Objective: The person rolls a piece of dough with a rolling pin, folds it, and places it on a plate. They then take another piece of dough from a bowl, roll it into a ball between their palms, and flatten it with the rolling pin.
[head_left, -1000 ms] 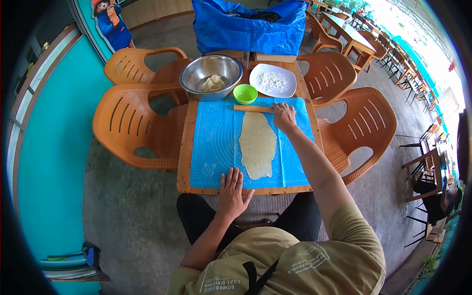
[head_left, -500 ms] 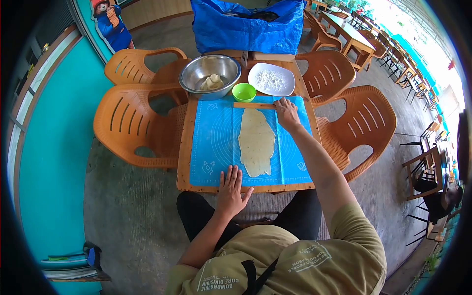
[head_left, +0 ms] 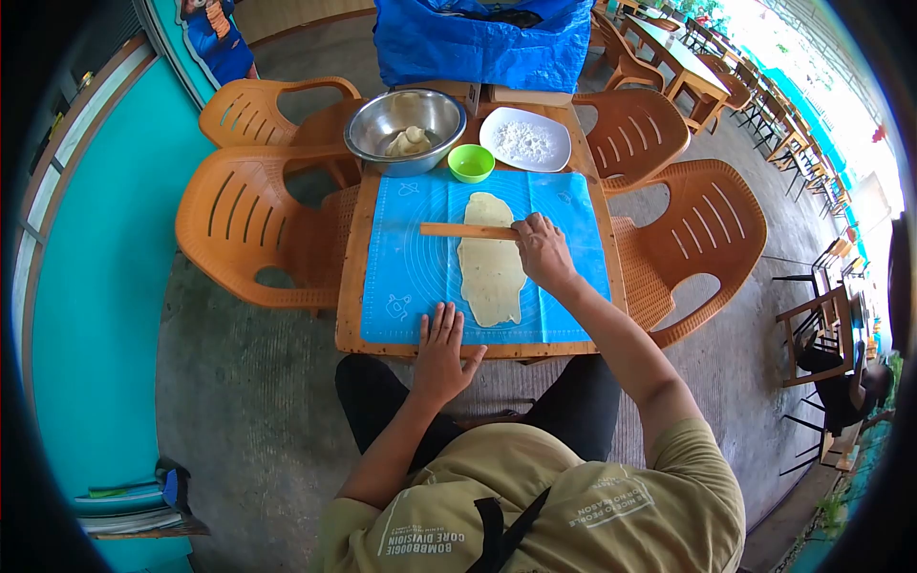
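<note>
A long, flat oval of rolled dough (head_left: pixel 493 286) lies on a blue baking mat (head_left: pixel 401 277). My right hand (head_left: pixel 544 250) is closed around the right end of a wooden rolling pin (head_left: pixel 463 230), which crosses the upper part of the dough. My left hand (head_left: pixel 444 355) rests flat, fingers spread, on the mat's front edge, left of the dough's lower end. Beyond the mat stand a steel bowl (head_left: pixel 360 143) with a lump of dough (head_left: pixel 409 142) in it, a small green bowl (head_left: pixel 471 164) and a white plate (head_left: pixel 562 143) of flour (head_left: pixel 523 141).
The wooden table (head_left: pixel 351 315) has orange chairs on both sides, such as the near left one (head_left: pixel 229 229) and near right one (head_left: pixel 712 229). A big blue bag (head_left: pixel 478 53) is at its far end. A person in dark clothes (head_left: pixel 845 396) is at the far right.
My right hand has drawn the rolling pin toward me, from the dough's far end onto its upper part. My left hand stays at the mat's front edge. The view has shifted slightly.
</note>
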Tool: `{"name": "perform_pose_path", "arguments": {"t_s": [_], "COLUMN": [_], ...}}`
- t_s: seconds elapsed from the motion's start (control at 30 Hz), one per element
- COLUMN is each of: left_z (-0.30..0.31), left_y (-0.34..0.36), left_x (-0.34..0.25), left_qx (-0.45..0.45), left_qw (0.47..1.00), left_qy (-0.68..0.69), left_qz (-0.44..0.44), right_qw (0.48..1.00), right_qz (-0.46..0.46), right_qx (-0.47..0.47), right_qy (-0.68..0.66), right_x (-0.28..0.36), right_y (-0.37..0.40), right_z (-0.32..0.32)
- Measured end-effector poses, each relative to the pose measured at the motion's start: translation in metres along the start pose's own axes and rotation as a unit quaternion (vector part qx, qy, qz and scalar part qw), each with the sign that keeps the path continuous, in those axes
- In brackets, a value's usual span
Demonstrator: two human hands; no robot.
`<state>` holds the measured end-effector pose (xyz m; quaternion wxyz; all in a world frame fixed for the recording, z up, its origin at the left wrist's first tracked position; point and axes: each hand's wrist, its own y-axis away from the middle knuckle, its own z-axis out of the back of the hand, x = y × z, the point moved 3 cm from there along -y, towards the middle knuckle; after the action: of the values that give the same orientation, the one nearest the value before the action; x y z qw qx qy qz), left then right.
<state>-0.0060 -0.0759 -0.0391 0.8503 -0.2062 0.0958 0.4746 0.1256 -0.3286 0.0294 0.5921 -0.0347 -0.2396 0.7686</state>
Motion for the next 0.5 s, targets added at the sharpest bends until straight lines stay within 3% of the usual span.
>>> {"name": "perform_pose_path", "arguments": {"t_s": [0.17,0.43,0.5], "left_z": [0.028,0.012,0.003], "left_y": [-0.02,-0.111,-0.138], "left_x": [0.004,0.041,0.052], "left_qx": [-0.038,-0.062,-0.052], "left_qw": [0.99,0.997,0.998], "left_qy": [0.132,0.036,0.0], "left_qz": [0.024,-0.024,-0.032], "right_qw": [1.0,0.999,0.996], "right_qz": [-0.014,-0.035,-0.008], "right_qx": [0.002,0.031,-0.015], "right_qy": [0.015,0.012,0.085], "right_x": [-0.027,-0.044,-0.042], "right_y": [0.008,-0.003,0.001], "right_z": [-0.008,-0.03,-0.038]}}
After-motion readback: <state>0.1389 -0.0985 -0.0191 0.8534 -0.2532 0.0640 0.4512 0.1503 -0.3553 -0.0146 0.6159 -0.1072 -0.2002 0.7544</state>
